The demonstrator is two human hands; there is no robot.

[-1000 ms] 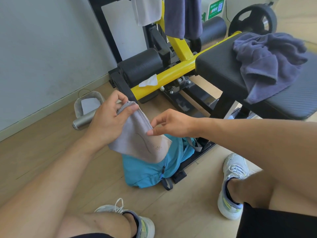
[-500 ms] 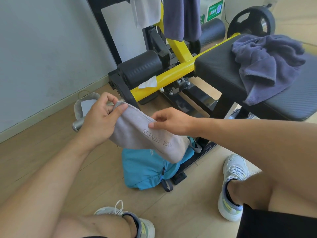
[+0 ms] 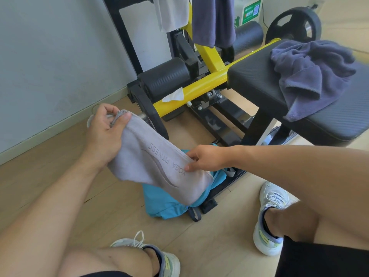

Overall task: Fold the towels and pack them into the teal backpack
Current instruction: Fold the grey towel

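A folded light grey towel (image 3: 157, 162) with embossed "YOGA FITNESS" lettering is stretched between both hands. My left hand (image 3: 103, 134) grips its upper left end with thumb on top. My right hand (image 3: 205, 157) pinches its right edge. Directly beneath the towel, the teal backpack (image 3: 165, 204) lies on the wooden floor, mostly hidden by the cloth. A crumpled dark purple-grey towel (image 3: 309, 76) sits on the black bench pad (image 3: 255, 76). Two more towels hang from the machine at the top, one white (image 3: 171, 13) and one dark (image 3: 213, 19).
A yellow and black gym machine (image 3: 199, 88) stands behind the backpack, with a weight plate (image 3: 293, 27) at the back right. A crumpled tissue (image 3: 173, 94) lies on the yellow bar. My sneakers (image 3: 269, 218) rest on the floor to the right and bottom centre. The wall runs along the left.
The grey towel has been turned and spread out, now showing its lettering. My right hand has taken hold of its right edge and pulled it lower right over the backpack.
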